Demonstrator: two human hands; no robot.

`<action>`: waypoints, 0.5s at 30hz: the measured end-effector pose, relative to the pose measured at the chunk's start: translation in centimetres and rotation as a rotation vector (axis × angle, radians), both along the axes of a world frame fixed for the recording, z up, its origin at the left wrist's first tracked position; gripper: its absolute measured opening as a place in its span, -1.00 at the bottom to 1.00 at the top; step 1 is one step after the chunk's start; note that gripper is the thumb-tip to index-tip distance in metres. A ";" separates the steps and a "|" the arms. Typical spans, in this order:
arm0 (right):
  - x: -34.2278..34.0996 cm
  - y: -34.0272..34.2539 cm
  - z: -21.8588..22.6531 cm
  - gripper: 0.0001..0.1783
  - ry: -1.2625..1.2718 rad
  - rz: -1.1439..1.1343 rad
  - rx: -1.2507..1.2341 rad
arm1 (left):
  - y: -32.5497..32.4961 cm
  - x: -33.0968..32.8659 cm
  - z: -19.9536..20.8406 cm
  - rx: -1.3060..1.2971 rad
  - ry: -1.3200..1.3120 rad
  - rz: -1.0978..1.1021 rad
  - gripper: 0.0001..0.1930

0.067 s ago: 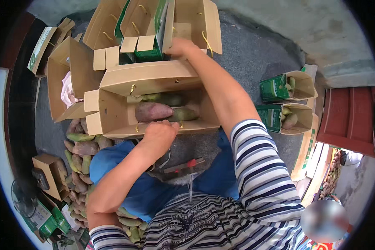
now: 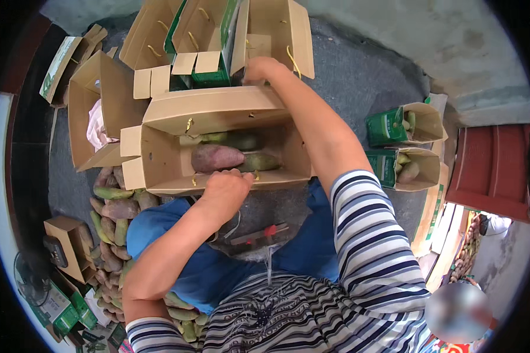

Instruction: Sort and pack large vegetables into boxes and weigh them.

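Observation:
An open cardboard box (image 2: 218, 115) stands before my knees with several large root vegetables inside, like radishes. One is purplish (image 2: 217, 159); beside it lies a green one (image 2: 262, 162). My left hand (image 2: 225, 191) is closed over the near wall, thumb side toward the rim, between two short yellow cord ends (image 2: 257, 175). Reaching across the right end, my right hand (image 2: 263, 70) is at the outer face of the far wall. Its fingers are curled downward, their tips mostly hidden. Another yellow cord end (image 2: 189, 125) sticks out of the far wall's inner face.
Open boxes with yellow cord handles (image 2: 291, 59) stand along the far side. A box holding pink cloth (image 2: 97, 129) is at left, above a heap of root vegetables (image 2: 121, 209). Two filled green boxes (image 2: 386, 125) stand at right. A person (image 2: 459, 312) is at lower right.
My right hand has shifted slightly to the right and nearer along the far wall, its forearm moving with it. The left hand keeps its hold.

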State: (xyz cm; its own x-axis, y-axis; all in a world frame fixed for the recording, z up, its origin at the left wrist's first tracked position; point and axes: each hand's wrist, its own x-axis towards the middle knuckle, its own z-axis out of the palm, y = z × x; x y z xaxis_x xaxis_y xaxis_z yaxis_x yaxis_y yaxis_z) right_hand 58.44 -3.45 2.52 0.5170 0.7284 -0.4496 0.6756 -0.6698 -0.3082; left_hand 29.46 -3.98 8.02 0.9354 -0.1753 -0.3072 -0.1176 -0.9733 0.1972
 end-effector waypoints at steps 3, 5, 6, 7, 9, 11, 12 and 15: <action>2.5 -3.8 -2.1 -0.71 -0.216 0.079 -0.083 | -1.0 0.7 0.1 0.019 -0.060 -0.035 -0.86; 3.1 -3.9 -3.2 -0.73 -0.379 0.097 -0.048 | -1.0 0.7 -0.1 0.048 -0.065 -0.036 -0.85; 3.6 -3.8 -3.7 -0.74 -0.401 0.109 -0.082 | -1.1 0.7 -0.1 0.069 -0.065 -0.027 -0.85; 4.0 -3.9 -4.1 -0.74 -0.424 0.119 -0.120 | -1.3 0.7 -0.2 0.086 -0.066 -0.020 -0.84; 4.5 -3.8 -5.1 -0.78 -0.483 0.118 -0.031 | -1.2 0.8 -0.2 0.081 -0.069 -0.022 -0.84; 4.1 -2.7 -5.2 -0.79 -0.505 0.100 -0.018 | -1.1 0.7 -0.3 0.082 -0.060 -0.016 -0.84; 4.0 -2.2 -5.2 -0.79 -0.502 0.101 -0.016 | -1.0 0.7 -0.3 0.085 -0.058 -0.014 -0.84; 3.2 -1.0 -5.2 -0.80 -0.497 0.072 -0.027 | -0.9 0.4 -0.3 0.089 -0.072 -0.007 -0.85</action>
